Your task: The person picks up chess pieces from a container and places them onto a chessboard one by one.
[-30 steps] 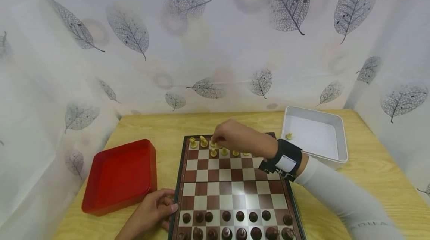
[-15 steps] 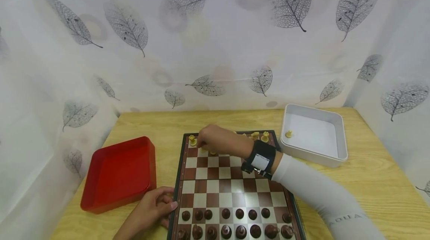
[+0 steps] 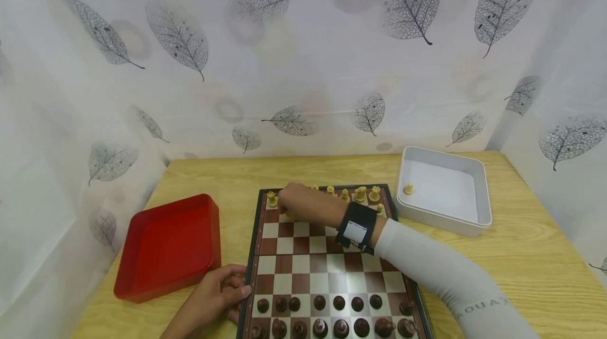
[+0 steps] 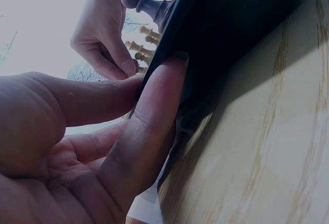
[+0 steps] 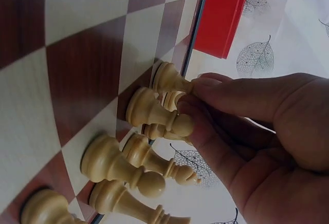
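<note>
My right hand [image 3: 303,204] is over the far left part of the chessboard [image 3: 327,262]. Thumb and forefinger pinch the head of a pale pawn [image 5: 170,78], whose base is right at a square. Beside it, a second pale pawn [image 5: 146,112] stands close under the fingers. A pale rook [image 3: 272,199] occupies the far left corner, and other pale pieces line the back row, partly covered by the hand. Down at the board's left edge, my left hand [image 3: 218,297] grips the rim, its thumb on one face and a finger [image 4: 154,111] against the other.
Dark chess pieces [image 3: 320,302] fill the two near rows. A red tray [image 3: 166,244] sits left of the board. At the back right is a white tray [image 3: 443,191] with one pale pawn [image 3: 408,189] inside. A leaf-patterned curtain [image 3: 303,65] hangs behind the wooden table.
My right hand has moved left along the back rows and come down at the far left, uncovering the pale pieces on the right. The left hand keeps its grip on the board's edge.
</note>
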`<action>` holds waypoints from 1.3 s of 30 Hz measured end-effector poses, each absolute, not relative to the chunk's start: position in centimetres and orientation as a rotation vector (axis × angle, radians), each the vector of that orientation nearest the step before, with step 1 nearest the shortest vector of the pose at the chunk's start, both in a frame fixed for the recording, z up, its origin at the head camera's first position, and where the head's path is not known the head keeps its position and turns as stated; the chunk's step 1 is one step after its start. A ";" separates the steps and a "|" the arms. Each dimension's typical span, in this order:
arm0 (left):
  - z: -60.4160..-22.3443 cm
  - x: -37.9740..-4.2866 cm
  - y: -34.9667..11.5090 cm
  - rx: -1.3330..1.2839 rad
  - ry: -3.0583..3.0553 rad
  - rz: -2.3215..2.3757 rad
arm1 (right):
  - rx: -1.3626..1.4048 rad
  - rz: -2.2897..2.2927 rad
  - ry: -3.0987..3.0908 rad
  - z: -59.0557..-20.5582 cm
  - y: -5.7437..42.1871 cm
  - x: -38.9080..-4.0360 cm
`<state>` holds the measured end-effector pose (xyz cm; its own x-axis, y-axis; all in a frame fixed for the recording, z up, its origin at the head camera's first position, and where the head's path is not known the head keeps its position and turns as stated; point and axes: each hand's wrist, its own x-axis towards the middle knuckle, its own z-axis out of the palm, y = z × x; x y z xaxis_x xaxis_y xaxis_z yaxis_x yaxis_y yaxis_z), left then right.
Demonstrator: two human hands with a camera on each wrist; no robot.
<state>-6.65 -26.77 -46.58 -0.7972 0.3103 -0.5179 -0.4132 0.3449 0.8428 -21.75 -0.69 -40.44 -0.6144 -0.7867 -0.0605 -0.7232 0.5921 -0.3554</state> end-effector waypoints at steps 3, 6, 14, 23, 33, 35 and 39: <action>-46.6 -6.6 -26.9 -0.093 1.992 1.494 | -1.267 -0.438 2.616 -40.7 -0.8 -21.7; -46.7 -6.6 -26.9 -0.093 1.996 1.493 | -1.281 -0.444 2.618 -40.6 -0.8 -21.6; -46.9 -6.4 -27.0 -0.096 2.009 1.493 | -1.282 -0.472 2.610 -40.2 -0.9 -21.4; -46.9 -6.3 -27.0 -0.119 2.016 1.480 | -1.346 -0.477 2.629 -40.3 -0.7 -21.4; -46.8 -6.3 -27.0 -0.108 2.018 1.487 | -1.281 -0.593 2.696 -36.2 2.9 -20.8; -46.8 -6.4 -26.9 -0.095 2.015 1.491 | -1.222 -0.623 2.728 -35.6 4.4 -20.9; -46.8 -6.6 -26.9 -0.077 2.010 1.490 | -1.031 -0.672 2.782 -34.8 7.9 -21.1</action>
<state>-6.61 -26.89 -46.78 -0.8013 0.3100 -0.5116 -0.3993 0.3598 0.8433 -21.08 7.85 -34.76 -0.7658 -0.6404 0.0586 -0.5964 0.6733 -0.4369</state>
